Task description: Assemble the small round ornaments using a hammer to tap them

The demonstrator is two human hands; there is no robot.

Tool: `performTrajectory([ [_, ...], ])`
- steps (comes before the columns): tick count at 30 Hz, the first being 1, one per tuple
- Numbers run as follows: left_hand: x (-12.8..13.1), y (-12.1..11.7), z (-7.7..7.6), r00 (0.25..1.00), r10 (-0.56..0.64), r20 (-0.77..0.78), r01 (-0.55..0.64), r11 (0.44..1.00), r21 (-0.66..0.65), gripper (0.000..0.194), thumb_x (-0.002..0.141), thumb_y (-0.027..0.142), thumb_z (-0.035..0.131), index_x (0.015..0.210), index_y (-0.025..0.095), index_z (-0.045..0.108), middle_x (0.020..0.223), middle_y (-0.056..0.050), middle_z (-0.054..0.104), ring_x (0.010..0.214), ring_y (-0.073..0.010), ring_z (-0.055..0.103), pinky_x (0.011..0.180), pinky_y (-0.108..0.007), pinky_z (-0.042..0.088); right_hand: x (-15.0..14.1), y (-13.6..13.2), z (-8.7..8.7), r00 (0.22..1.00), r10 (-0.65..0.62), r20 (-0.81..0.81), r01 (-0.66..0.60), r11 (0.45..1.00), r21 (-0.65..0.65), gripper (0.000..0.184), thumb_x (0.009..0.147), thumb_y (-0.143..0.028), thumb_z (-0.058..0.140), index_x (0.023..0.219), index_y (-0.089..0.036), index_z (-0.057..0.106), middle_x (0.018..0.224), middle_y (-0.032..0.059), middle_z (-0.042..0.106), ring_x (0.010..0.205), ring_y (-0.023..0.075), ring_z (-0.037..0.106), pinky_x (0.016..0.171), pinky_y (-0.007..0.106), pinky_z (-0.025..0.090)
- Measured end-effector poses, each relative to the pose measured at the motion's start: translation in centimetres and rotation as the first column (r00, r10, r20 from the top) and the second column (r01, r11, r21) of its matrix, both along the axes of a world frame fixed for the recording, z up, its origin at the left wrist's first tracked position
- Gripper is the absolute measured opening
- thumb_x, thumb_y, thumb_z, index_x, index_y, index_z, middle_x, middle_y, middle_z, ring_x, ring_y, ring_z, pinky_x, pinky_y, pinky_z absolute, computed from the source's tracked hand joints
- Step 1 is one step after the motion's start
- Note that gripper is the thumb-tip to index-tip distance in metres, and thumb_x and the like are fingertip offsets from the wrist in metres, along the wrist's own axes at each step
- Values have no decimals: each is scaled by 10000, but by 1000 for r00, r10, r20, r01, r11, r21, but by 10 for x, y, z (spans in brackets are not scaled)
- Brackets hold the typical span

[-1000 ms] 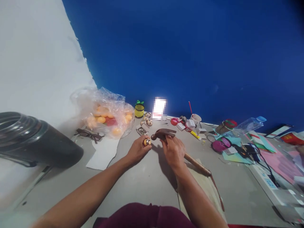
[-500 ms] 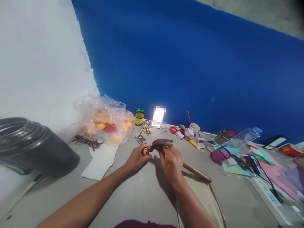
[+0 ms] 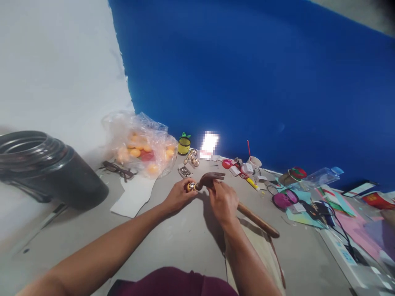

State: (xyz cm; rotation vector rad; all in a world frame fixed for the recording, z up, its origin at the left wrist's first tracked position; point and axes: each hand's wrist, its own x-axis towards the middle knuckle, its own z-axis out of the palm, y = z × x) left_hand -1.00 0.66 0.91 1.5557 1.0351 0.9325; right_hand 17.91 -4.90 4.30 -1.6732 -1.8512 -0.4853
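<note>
In my left hand (image 3: 179, 198), an orange ball with shiny metal studs (image 3: 191, 186) is pinched between thumb and fingers. My right hand (image 3: 224, 201) is closed around a claw hammer (image 3: 257, 220), close under its head. The hammer's round face points left, right beside the ball; whether they touch I cannot tell. Just beyond my left hand lies a small open box of metal tacks (image 3: 185, 171). Several similar studded balls (image 3: 191, 157) are grouped behind that box.
A dark open flask (image 3: 61, 172) leans in at left, near eyeglasses (image 3: 119, 169) and a clear bag of orange balls (image 3: 140, 150). Behind are a yellow pot (image 3: 184, 145) and a white cup (image 3: 254, 162). At right lie a plastic bottle (image 3: 324, 177), coloured papers and a power strip (image 3: 341, 246).
The hammer head came left onto the studded ball half a second ago, and has since drawn back slightly to the right. Both hands keep their hold. The camera view has tilted.
</note>
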Motion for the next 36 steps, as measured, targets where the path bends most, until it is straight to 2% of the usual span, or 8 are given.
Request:
performTrajectory([
  [4, 1, -1, 1, 1000, 17, -7, -17, 1000, 7, 360, 766, 350, 719, 1079, 173, 691, 839, 5, 646, 739, -163, 551, 667, -269, 448, 0, -1, 2, 997, -52, -55, 57, 994, 90, 209, 1024, -297, 576, 1018, -183, 751, 860, 124, 726, 804, 258, 646, 777, 358, 432],
  [12, 1, -3, -1, 1000, -3, -25, 5, 997, 71, 358, 772, 308, 675, 1106, 181, 661, 892, -5, 658, 786, -176, 567, 713, -285, 460, 0, -1, -1, 998, -35, -44, 39, 994, 100, 198, 1021, -283, 571, 1048, -183, 740, 866, 120, 726, 815, 253, 644, 796, 360, 435],
  [17, 2, -3, -6, 996, -12, -92, 21, 995, 93, 418, 762, 204, 622, 1179, 207, 631, 983, -18, 692, 827, -191, 612, 759, -308, 487, 3, 0, 0, 1000, 23, 21, -24, 1000, 19, 188, 1004, -251, 580, 1094, -187, 732, 839, 93, 724, 772, 243, 636, 763, 352, 422],
  [21, 2, -3, -7, 996, -24, -83, 33, 994, 108, 486, 763, 215, 647, 1247, 201, 604, 1037, -33, 701, 854, -203, 630, 791, -324, 503, 3, -1, 0, 1000, -9, -26, 12, 993, 120, 166, 1008, -271, 586, 1004, -185, 727, 844, 109, 726, 812, 249, 649, 789, 356, 438],
  [25, 3, -3, -5, 996, -15, -83, 22, 996, 84, 510, 754, 196, 650, 1261, 214, 605, 1061, -32, 705, 869, -204, 645, 808, -325, 509, 2, 1, -2, 997, 65, 41, -69, 993, 97, 128, 985, -228, 612, 1036, -185, 722, 801, 65, 717, 727, 213, 626, 736, 333, 418],
  [30, 3, -2, -9, 1000, 4, -21, -2, 995, 95, 551, 749, 203, 694, 1294, 195, 611, 1040, -47, 718, 867, -202, 646, 804, -321, 512, 5, 2, 0, 1000, 25, -18, -20, 966, 259, 116, 986, -224, 619, 1020, -176, 719, 794, 81, 710, 763, 234, 633, 776, 351, 440],
  [34, 3, 0, -13, 1000, 10, -13, -9, 997, 73, 541, 751, 219, 712, 1284, 208, 622, 1046, -43, 722, 844, -194, 645, 785, -318, 517, 4, 2, -1, 994, 102, 42, -107, 982, 157, 108, 972, -196, 626, 1018, -189, 723, 792, 64, 710, 731, 219, 623, 744, 341, 424],
  [36, 3, 0, -14, 1000, 11, -6, -10, 998, 68, 542, 754, 221, 711, 1288, 211, 617, 1057, -44, 722, 847, -191, 649, 786, -316, 520, 4, 2, -2, 995, 98, 24, -101, 976, 191, 108, 974, -208, 623, 1001, -189, 726, 789, 71, 707, 758, 225, 632, 770, 345, 434],
])
